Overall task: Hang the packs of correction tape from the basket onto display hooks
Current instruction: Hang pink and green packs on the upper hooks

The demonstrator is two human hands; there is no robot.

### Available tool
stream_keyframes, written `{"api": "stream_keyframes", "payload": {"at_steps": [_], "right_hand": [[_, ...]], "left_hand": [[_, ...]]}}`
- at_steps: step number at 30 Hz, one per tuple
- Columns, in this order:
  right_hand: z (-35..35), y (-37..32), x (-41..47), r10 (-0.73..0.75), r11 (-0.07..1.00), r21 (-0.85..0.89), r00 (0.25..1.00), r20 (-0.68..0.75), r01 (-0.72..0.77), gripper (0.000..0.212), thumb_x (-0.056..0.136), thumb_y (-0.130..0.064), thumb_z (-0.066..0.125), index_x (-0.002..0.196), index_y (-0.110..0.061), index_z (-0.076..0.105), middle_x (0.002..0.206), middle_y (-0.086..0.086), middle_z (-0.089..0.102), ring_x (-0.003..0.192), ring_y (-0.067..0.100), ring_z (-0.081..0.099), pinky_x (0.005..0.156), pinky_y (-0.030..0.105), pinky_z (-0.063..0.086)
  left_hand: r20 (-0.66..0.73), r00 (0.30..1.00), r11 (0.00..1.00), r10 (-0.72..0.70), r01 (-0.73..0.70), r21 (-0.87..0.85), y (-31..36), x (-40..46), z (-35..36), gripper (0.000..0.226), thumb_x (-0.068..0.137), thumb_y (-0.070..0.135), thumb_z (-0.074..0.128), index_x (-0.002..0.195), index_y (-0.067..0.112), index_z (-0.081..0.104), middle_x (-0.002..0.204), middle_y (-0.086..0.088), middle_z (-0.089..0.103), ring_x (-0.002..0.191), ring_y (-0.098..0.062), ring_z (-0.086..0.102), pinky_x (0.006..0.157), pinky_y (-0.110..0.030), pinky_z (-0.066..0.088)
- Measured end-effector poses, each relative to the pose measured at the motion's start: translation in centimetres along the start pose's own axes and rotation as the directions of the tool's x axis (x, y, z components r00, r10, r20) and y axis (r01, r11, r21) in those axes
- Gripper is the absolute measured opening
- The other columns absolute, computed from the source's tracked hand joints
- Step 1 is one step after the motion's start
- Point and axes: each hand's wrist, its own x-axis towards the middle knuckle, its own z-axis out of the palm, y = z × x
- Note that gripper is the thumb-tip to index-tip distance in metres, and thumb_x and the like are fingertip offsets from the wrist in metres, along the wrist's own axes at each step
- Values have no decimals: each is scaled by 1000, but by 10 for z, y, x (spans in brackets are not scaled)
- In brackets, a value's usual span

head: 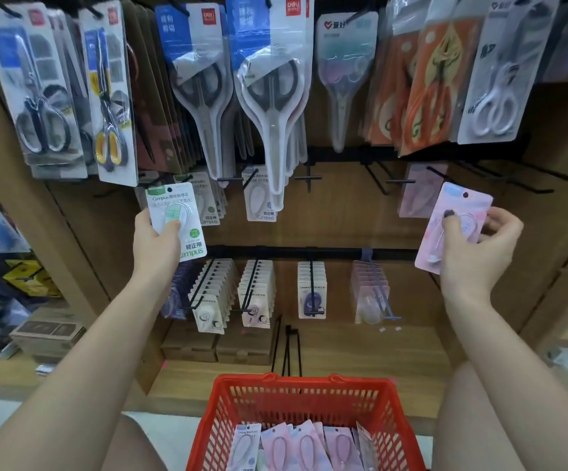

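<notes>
My left hand (155, 243) grips a white and green pack of correction tape (173, 207), raised in front of the middle row of hooks at the left. My right hand (476, 246) pinches a pink pack of correction tape (459, 207), tilted, near a hook holding a similar pink pack (418, 192) at the right. The red basket (304, 399) sits low in the middle between my knees, with several pink and white packs (306, 447) inside. Bare black hooks (308, 178) stick out of the middle row.
Scissors in packs (269, 96) hang along the top row. More correction tape packs (253, 294) fill hooks on the bottom row. Brown boxes (218, 345) lie on the wooden shelf below. Other goods stand on the left shelving (10, 266).
</notes>
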Motion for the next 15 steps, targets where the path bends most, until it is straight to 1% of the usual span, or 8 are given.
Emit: {"api": "stream_keyframes", "payload": {"at_steps": [3,6,10,15], "right_hand": [[-4,2,7,10,1000,9,999,-37,-9,50,90,-30,75,132,-15,53,128,-6,61,115,9,64,76,5,50],[-6,3,13,17,1000,27,997,-69,-15,48,93,-31,73,136,-18,55,131,-8,62,116,5,64,79,4,51],[-5,5,19,15,1000,8,998,-61,-15,46,96,-30,68,139,-20,56,133,-7,62,116,3,60,75,-3,44],[-5,12,24,13,996,-89,1000,-19,-15,46,99,-27,65,143,-16,56,137,-5,57,114,2,53,69,-8,37]], "left_hand": [[6,1000,1000,-3,3,2,1,-1,-1,45,106,16,51,149,24,41,130,5,61,111,-19,67,75,-31,58],[9,1000,1000,-15,15,6,1,-1,-1,44,106,16,51,148,24,41,130,5,61,112,-20,67,75,-32,58],[12,1000,1000,-22,22,14,2,-2,1,44,106,17,51,148,24,41,130,3,61,112,-21,68,73,-32,58],[8,1000,1000,-27,27,15,2,-4,1,46,107,17,50,152,23,38,130,3,60,103,-15,68,69,-29,56]]}}
